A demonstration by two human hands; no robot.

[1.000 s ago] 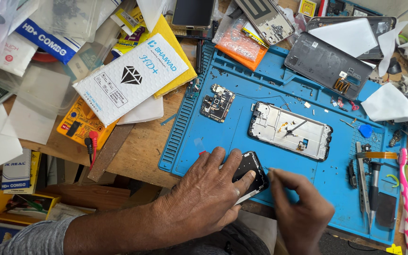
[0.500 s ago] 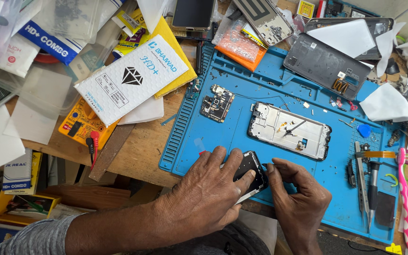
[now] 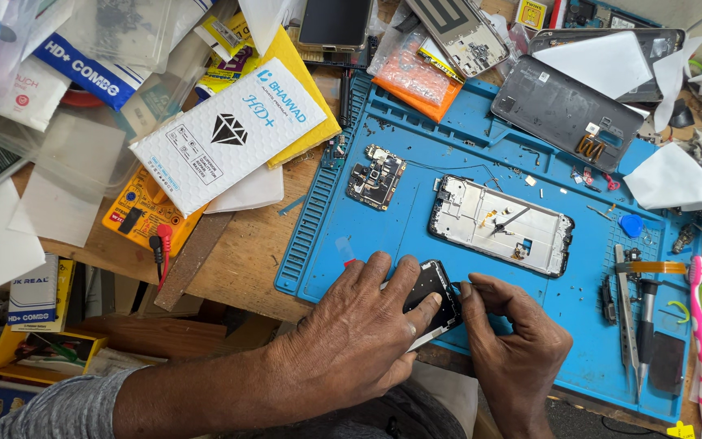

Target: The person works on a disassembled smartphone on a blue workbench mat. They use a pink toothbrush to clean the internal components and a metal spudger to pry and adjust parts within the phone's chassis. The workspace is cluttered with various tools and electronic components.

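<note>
Both hands at lower centre of frame — left hand (image 3: 359,325) pinching small black phone part (image 3: 435,294) against blue mat (image 3: 416,203); right hand (image 3: 513,341) fingertips pressed together at part's edge — phone frame (image 3: 499,224) just above.

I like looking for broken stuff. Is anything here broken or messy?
Yes. A phone frame with its insides bare lies open on the blue rubber work mat, its green circuit board and grey back cover apart from it. Tiny screws lie scattered. The left hand presses a small black part.
</note>
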